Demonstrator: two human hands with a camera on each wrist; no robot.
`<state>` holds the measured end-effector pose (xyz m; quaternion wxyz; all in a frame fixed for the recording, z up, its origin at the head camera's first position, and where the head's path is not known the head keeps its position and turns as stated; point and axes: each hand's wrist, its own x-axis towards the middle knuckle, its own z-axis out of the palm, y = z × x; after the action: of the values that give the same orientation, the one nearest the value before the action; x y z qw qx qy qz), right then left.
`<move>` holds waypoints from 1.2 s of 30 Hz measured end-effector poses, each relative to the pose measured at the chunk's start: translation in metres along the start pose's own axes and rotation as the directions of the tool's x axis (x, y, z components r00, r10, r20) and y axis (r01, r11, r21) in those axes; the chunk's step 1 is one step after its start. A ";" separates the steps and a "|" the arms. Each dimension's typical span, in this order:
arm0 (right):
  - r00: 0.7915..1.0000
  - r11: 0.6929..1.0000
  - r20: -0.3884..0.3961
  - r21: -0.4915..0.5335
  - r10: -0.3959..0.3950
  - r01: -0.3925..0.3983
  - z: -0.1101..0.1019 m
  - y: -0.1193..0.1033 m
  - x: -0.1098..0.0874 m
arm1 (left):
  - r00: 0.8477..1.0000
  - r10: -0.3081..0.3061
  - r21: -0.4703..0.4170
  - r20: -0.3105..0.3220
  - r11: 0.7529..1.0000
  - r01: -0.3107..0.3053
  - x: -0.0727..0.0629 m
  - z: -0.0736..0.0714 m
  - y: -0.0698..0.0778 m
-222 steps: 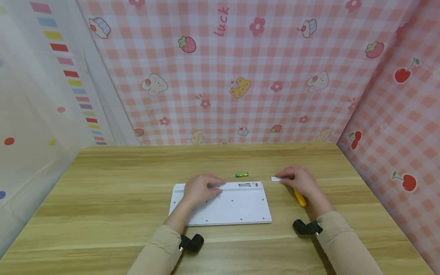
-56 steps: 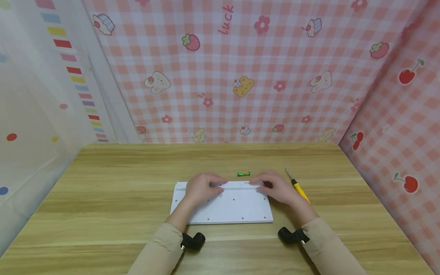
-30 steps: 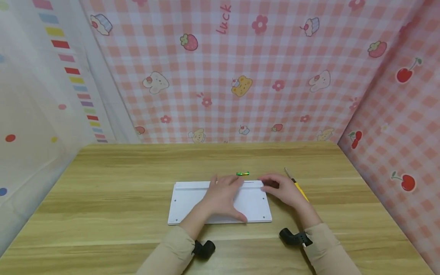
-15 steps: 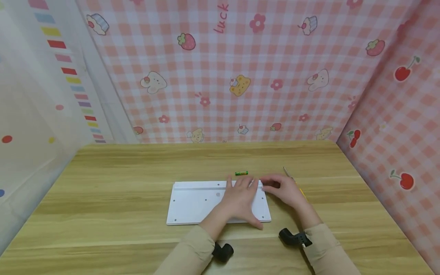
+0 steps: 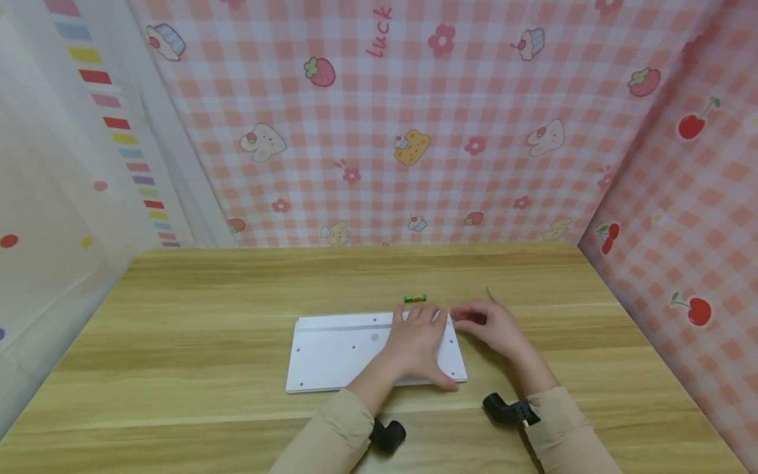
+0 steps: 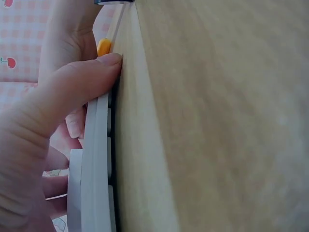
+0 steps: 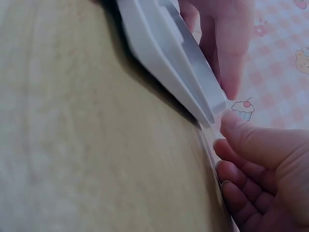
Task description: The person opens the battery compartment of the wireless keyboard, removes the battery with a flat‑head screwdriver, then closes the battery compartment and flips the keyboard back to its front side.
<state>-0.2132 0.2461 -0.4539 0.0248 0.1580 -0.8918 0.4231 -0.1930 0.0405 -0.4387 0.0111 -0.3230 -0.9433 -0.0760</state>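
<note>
A white keyboard (image 5: 331, 355) lies face down on the wooden table, its screw-dotted back upward. My left hand (image 5: 417, 342) rests spread over its right part, fingertips at the raised far strip and thumb at the near edge. In the left wrist view the thumb (image 6: 91, 77) reaches over that edge, beside the dark key side. My right hand (image 5: 491, 326) is at the far right corner, thumb and fingers loosely bent; the right wrist view shows the thumb tip (image 7: 231, 123) close to the corner, with nothing clearly held. The left hand hides the battery slot area.
A green battery (image 5: 415, 299) lies just beyond the keyboard. The screwdriver's metal shaft (image 5: 491, 294) shows behind my right hand, which covers most of its yellow handle (image 6: 104, 47). A pink checked cloth (image 5: 379, 131) hangs behind the table (image 5: 207, 283).
Earlier my right hand brought a small white cover to the battery slot. My left hand has since slid right across the keyboard back. The keyboard's left end has shifted slightly nearer.
</note>
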 end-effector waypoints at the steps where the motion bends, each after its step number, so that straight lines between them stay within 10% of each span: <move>1: 1.000 1.000 -0.007 0.002 0.002 -0.002 -0.001 0.000 -0.001 | 1.000 -0.003 0.003 0.003 1.000 0.003 0.000 -0.001 0.000; 18: 1.000 0.993 -0.023 0.118 0.007 -0.004 -0.006 -0.018 -0.014 | 0.999 0.035 -0.017 -0.024 0.999 -0.036 -0.007 -0.077 -0.009; 36: 1.000 0.991 0.000 0.131 -0.011 0.011 0.002 -0.027 -0.017 | 0.989 0.073 -0.242 -0.131 0.965 -0.104 -0.024 -0.164 -0.040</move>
<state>-0.1882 0.2329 -0.4377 0.0163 0.1642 -0.8613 0.4806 -0.2030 -0.0297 -0.2838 0.0313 -0.3585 -0.9085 -0.2123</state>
